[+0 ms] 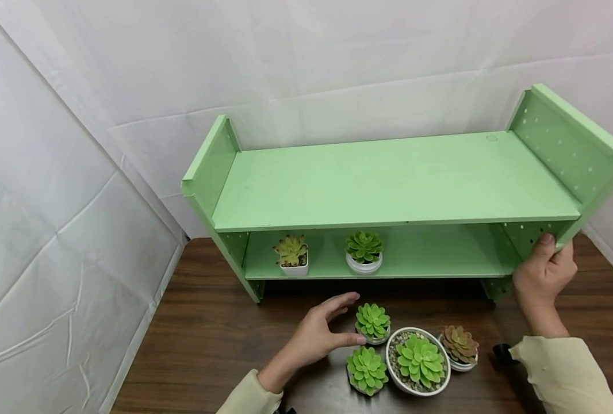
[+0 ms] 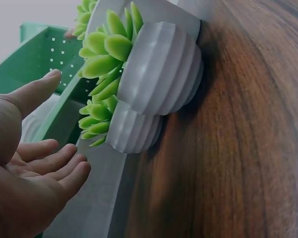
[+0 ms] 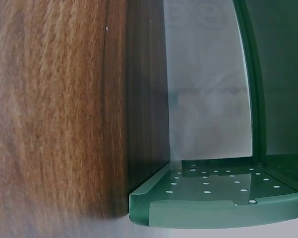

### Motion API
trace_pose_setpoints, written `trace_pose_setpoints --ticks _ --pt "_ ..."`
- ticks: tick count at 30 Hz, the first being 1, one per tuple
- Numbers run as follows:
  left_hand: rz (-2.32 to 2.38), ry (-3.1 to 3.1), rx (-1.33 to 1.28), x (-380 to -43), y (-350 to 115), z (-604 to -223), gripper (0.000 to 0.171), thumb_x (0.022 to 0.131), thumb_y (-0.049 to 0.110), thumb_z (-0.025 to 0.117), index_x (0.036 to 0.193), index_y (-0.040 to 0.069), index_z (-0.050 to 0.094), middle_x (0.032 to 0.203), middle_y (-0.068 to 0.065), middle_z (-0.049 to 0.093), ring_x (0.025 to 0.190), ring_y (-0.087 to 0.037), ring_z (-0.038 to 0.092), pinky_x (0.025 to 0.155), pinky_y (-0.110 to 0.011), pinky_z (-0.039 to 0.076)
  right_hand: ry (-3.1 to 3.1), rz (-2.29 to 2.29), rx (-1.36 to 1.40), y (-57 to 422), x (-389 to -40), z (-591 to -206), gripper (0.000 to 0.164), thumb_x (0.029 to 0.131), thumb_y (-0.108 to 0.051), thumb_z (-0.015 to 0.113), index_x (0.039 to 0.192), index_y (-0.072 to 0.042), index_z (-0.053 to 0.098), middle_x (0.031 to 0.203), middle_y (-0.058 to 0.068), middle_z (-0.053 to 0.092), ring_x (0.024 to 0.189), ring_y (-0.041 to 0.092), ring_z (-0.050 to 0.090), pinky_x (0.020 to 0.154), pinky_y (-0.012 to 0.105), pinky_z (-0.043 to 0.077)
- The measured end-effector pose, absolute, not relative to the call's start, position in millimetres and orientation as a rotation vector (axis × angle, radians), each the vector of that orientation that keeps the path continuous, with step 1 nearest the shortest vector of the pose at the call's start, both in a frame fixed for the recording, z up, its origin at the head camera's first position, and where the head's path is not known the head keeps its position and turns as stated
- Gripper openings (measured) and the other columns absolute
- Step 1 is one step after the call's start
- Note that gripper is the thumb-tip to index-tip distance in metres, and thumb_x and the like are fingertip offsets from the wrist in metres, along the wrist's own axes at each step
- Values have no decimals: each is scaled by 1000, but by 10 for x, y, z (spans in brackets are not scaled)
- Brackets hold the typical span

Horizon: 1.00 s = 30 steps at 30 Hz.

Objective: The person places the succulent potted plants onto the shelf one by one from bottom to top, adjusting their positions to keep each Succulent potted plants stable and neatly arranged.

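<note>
My right hand [image 1: 544,276] grips the front edge of the right side panel [image 1: 570,144] of a green two-tier shelf [image 1: 394,178]. Fingers apart, my left hand [image 1: 319,330] reaches beside a small green succulent [image 1: 372,321] in a white pot, its thumb tip overlapping the pot in the head view. In the left wrist view that hand [image 2: 35,163] holds nothing, and ribbed white pots [image 2: 159,69] stand just beyond the fingers. Another green succulent [image 1: 367,371], a larger potted one [image 1: 420,361] and a reddish succulent [image 1: 459,345] stand close together on the table.
On the lower shelf [image 1: 441,250] stand a yellowish succulent in a square white pot [image 1: 295,269] and a green one in a round pot [image 1: 364,265]. The dark wooden table [image 1: 182,345] meets white cloth walls [image 1: 53,201] at the back and left.
</note>
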<state>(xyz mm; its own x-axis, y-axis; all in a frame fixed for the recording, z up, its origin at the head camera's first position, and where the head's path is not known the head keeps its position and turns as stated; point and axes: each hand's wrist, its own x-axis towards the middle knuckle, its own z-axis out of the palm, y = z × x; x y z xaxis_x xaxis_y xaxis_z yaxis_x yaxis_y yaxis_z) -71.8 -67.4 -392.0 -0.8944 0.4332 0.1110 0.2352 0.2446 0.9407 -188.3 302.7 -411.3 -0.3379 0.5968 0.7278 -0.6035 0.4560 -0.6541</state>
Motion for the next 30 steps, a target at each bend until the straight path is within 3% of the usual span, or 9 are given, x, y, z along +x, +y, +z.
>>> trace_pose_setpoints --ticks 10,17,30 --pt "1683 2303 620 -767 -635 -4006 69 75 14 77 136 9 43 132 -8 47 118 -25 45 98 -35 36 -1471 1236 14 2932 -1838 -4023 22 94 -12 50 89 6 63 57 -8 41 56 0 42 59 15 30" --pt "1696 2243 581 -824 -590 -4095 69 75 12 76 136 10 42 132 -8 47 118 -25 45 98 -39 36 -1478 1227 -31 2986 -1858 -4079 19 94 -11 49 94 -2 66 63 -9 47 61 2 45 62 14 33" --pt "1701 2228 534 -924 -525 -4419 72 73 28 78 135 28 42 131 8 46 115 -14 47 95 -32 39 -1498 1235 -25 3006 -1850 -4094 22 95 -9 47 105 -4 66 72 -4 57 66 5 51 65 14 38"
